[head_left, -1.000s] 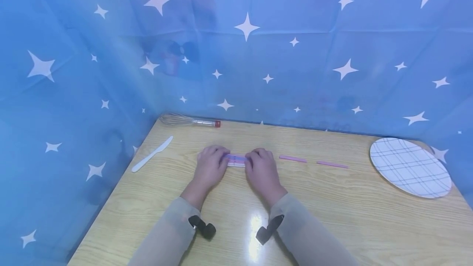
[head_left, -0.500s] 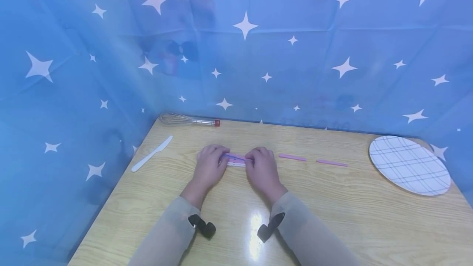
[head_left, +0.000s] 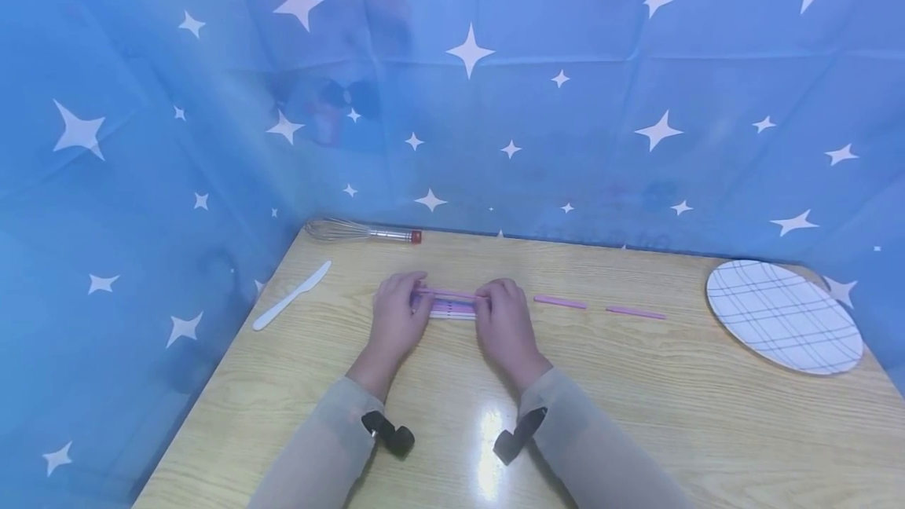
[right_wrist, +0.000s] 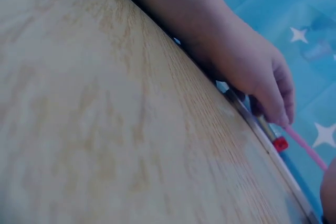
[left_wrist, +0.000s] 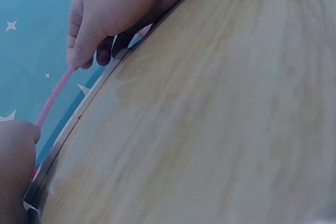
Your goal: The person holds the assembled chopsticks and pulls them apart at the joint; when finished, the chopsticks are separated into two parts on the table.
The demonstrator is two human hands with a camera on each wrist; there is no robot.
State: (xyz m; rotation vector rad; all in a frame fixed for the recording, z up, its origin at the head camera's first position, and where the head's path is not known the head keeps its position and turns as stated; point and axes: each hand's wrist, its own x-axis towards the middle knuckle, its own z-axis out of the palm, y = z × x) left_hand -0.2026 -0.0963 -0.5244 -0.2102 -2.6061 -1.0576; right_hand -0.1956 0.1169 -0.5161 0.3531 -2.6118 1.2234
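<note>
A slim pink stick (head_left: pixel 447 293) spans the gap between both hands, a little above a row of sticks. My left hand (head_left: pixel 397 316) holds one end; in the right wrist view the thumb and fingers of that left hand (right_wrist: pixel 247 61) pinch the pink stick (right_wrist: pixel 310 150). The other end is pinched by my right hand (head_left: pixel 505 327), whose grip shows in the left wrist view on the pink stick (left_wrist: pixel 54 95). Below it, the row of thin sticks (head_left: pixel 452 311), purple, pink and white with dark marks mid-length, lies side by side, its ends partly hidden by the hands.
Two more pink sticks, one nearer (head_left: pixel 560 302) and one farther (head_left: pixel 635 313), lie right of the hands. A checked oval plate (head_left: pixel 785 319) sits at the far right. A white knife (head_left: pixel 292 295) and a whisk (head_left: pixel 364 232) lie at the left and back. A starry cloth (head_left: pixel 474 140) hangs behind.
A pink stick now shows raised across the row between the hands, where a darker stick slanted half a second ago. The hands have moved slightly apart, and the left fingers have spread.
</note>
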